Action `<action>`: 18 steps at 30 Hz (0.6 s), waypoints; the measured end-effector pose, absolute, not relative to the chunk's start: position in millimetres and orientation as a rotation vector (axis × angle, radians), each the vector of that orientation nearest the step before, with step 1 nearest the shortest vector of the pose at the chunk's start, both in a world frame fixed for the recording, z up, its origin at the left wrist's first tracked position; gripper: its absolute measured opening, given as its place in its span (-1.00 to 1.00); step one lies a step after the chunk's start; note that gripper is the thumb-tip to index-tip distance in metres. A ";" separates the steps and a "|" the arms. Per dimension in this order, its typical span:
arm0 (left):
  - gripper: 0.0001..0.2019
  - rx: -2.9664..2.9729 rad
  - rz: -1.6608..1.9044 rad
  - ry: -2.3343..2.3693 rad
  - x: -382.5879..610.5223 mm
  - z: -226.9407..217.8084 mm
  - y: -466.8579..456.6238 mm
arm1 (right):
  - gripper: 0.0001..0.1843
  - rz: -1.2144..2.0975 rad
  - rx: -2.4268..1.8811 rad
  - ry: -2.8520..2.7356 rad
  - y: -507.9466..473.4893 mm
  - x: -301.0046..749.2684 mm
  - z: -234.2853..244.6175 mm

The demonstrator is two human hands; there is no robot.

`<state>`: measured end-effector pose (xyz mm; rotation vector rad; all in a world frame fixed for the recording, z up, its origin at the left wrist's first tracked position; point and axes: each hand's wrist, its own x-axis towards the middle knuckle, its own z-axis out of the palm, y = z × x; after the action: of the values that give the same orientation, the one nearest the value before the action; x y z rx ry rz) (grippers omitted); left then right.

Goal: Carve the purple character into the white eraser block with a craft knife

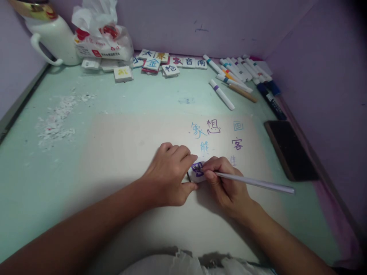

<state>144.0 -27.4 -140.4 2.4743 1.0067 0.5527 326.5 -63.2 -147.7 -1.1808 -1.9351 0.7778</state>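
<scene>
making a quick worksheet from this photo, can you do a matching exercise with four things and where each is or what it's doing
Column one
1. left hand
2. phone
3. right hand
4. white scraps

Column two
A. gripping a slim pale rod
B. strewn over the left part of the green table
C. thumb and fingers at a small tile with purple marks
D. lying near the table's right edge

Right pairs: 1-C, 2-D, 3-A, 4-B
</scene>
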 end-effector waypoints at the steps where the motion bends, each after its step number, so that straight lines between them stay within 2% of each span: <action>1: -0.63 2.474 0.552 1.008 144.0 -140.4 -27.6 | -0.95 0.775 -1.187 -1.946 -63.0 326.6 -147.5; 11: -0.67 2.478 0.547 1.022 145.3 -141.4 -27.0 | -0.85 0.736 -1.318 -1.948 -57.5 319.4 -137.0; 18: -0.69 2.487 0.559 1.029 145.3 -142.0 -27.4 | -0.85 0.716 -1.331 -1.957 -59.6 319.6 -136.9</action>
<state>145.3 -27.4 -142.0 2.4874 1.0294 0.5592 319.6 -59.6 -136.9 -1.3307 -1.9570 0.7159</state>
